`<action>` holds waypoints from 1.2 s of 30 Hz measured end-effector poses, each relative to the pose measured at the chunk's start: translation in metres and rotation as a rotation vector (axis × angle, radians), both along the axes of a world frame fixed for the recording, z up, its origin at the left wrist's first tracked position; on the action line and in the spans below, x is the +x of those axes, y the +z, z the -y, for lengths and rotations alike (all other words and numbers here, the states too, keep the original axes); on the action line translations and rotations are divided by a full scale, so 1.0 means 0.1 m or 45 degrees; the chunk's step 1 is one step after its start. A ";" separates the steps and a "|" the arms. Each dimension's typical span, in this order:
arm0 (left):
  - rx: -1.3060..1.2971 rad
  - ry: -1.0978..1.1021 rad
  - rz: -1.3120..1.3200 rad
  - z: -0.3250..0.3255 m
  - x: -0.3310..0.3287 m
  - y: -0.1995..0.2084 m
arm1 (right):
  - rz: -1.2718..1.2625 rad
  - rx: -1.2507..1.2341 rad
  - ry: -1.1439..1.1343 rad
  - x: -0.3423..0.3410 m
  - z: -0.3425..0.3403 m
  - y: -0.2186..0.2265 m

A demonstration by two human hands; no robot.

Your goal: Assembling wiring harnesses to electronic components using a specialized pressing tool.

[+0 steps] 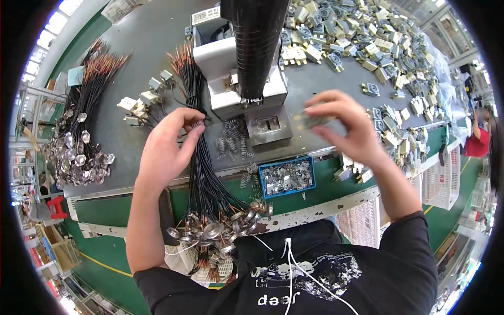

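My left hand [167, 143] is closed in a pinch over the bundle of black wires, left of the machine. A small dark coil spring [197, 124] shows at its fingertips. To the right of the machine, my right hand [347, 122] is raised above the bench, thumb and fingers around a small grey boxy part with brass tabs [313, 121]; motion blurs it. Between the hands sits a metal fixture block [269, 127] with a slot in its top. Several loose coil springs [231, 137] lie just left of that block.
A press-like machine [221, 73] with a black column [257, 42] stands mid-bench. Small metal parts fill a blue tray [315, 178] at the front edge. Grey and cream boxy parts [367, 39] heap at right. Black wires [203, 163] with round metal ends hang over the edge; another bundle [97, 89] lies left.
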State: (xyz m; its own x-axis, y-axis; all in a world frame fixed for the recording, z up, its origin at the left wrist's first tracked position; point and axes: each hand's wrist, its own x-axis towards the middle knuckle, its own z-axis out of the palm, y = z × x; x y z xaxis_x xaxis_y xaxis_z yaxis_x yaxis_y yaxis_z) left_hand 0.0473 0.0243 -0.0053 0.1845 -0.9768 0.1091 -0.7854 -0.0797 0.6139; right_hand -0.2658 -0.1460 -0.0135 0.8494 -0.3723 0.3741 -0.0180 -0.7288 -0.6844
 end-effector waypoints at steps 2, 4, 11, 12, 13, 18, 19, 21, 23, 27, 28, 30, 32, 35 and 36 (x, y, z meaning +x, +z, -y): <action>-0.016 -0.026 -0.038 0.02 -0.02 -0.02 | 0.043 0.279 -0.110 0.07 -0.17 -0.12; -0.041 -0.062 -0.025 0.05 -0.08 0.03 | 0.066 0.375 -0.124 0.07 -0.20 -0.18; -0.074 -0.051 -0.075 -0.03 -0.03 0.03 | 0.189 -0.045 -0.049 0.29 -0.16 0.02; -0.069 -0.043 -0.083 -0.03 -0.01 0.01 | 0.181 -0.039 -0.042 0.35 -0.17 -0.04; -0.091 -0.044 -0.065 -0.04 0.00 0.03 | 0.152 -0.114 -0.039 0.41 -0.18 -0.13; -0.145 -0.048 -0.114 -0.04 0.02 0.01 | -0.075 -0.355 -0.140 0.58 -0.18 -0.53; -0.140 -0.033 -0.111 -0.07 0.03 0.00 | -0.117 -0.387 -0.132 0.59 -0.17 -0.50; -0.135 -0.013 -0.154 -0.11 0.05 0.00 | -0.103 -0.427 -0.157 0.59 -0.21 -0.50; -0.156 -0.015 -0.153 -0.13 0.06 -0.02 | -0.061 -0.465 -0.208 0.56 -0.24 -0.54; -0.163 0.016 -0.182 -0.19 0.10 -0.01 | -0.139 -0.448 -0.210 0.54 -0.26 -0.42; -0.163 0.016 -0.179 -0.20 0.11 0.00 | -0.136 -0.448 -0.210 0.50 -0.24 -0.43; -0.163 0.027 -0.160 -0.23 0.12 0.03 | -0.124 -0.476 -0.282 0.47 -0.19 -0.47; -0.158 0.020 -0.169 -0.24 0.12 0.05 | -0.130 -0.459 -0.292 0.47 -0.17 -0.50; -0.164 0.004 -0.166 -0.29 0.12 0.09 | -0.054 -0.518 -0.204 0.50 -0.16 -0.52; -0.177 -0.008 -0.158 -0.30 0.12 0.11 | -0.058 -0.489 -0.199 0.49 -0.16 -0.52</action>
